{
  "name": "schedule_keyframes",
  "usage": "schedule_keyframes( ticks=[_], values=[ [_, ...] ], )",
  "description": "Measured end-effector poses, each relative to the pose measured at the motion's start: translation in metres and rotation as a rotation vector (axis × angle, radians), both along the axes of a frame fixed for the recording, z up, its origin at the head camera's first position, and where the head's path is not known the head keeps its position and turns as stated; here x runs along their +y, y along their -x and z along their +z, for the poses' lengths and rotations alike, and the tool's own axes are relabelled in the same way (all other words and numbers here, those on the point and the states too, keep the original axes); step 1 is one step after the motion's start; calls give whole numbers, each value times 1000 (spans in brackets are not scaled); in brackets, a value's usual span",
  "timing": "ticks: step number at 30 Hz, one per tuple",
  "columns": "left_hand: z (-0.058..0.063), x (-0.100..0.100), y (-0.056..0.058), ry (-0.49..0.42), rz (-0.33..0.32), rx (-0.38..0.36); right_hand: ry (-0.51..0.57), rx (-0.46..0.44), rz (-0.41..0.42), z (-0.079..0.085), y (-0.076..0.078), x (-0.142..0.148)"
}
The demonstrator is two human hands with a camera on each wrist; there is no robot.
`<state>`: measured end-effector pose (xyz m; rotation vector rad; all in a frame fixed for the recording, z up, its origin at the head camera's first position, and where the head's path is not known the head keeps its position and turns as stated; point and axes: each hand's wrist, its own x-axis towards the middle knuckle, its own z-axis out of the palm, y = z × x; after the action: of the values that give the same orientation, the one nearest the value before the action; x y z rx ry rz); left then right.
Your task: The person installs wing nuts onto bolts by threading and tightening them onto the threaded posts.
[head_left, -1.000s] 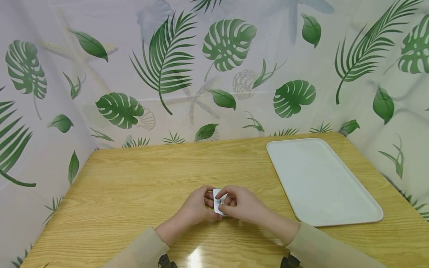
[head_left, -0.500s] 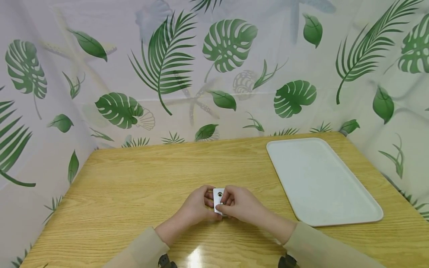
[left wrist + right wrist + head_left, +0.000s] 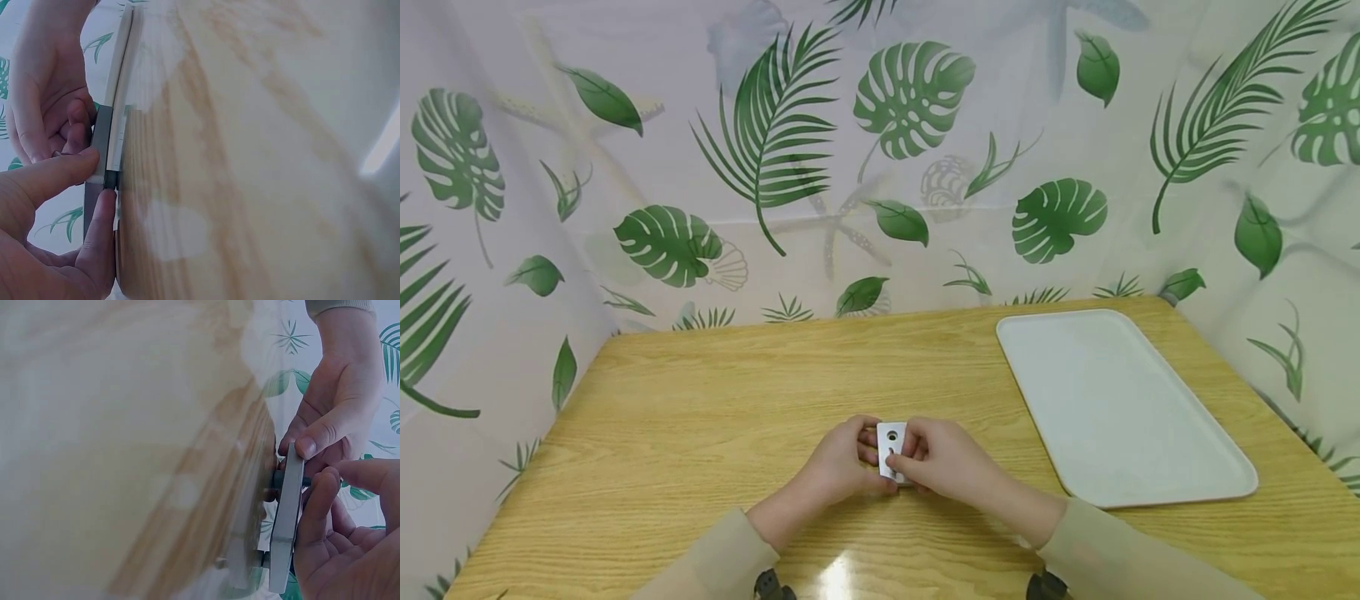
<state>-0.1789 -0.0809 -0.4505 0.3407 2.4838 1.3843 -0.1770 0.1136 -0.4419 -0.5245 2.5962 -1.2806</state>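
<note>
A small pale rectangular plate (image 3: pixel 883 446) with a round hole in its upper part stands out over the table, between both hands. My left hand (image 3: pixel 842 458) grips it by its edges, thumb at the near end. A thin dark bolt (image 3: pixel 306 481) sticks out of the plate's face in the right wrist view. Thumb and finger of my right hand (image 3: pixel 951 458) pinch the bolt's outer end, and this hand covers the plate's right part. Short dark posts (image 3: pixel 265 558) show on the plate's other face. The bolt's head is hidden by fingers.
A large white tray (image 3: pixel 1120 408) lies at the right side of the wooden table (image 3: pixel 737 375). Leaf-patterned cloth (image 3: pixel 820 167) hangs behind and along both sides. Light glares off the table's near edge.
My right hand's fingers have shifted over the plate, uncovering the hole that they hid a second ago. The thumb has moved slightly at the bolt. My left hand keeps its grip.
</note>
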Motion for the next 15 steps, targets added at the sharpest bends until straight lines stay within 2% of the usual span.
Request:
schedule_keyframes(
  ticks=[5, 11, 15],
  values=[
    [-2, 0, 0, 1, 0, 2, -8, 43, 30, 1, -1, 3],
    [-4, 0, 0, -4, -8, 4, 5, 86, 119, -1, 0, 3],
    [-4, 0, 0, -3, 0, 8, 1, 87, 123, -2, 1, 1]
  ],
)
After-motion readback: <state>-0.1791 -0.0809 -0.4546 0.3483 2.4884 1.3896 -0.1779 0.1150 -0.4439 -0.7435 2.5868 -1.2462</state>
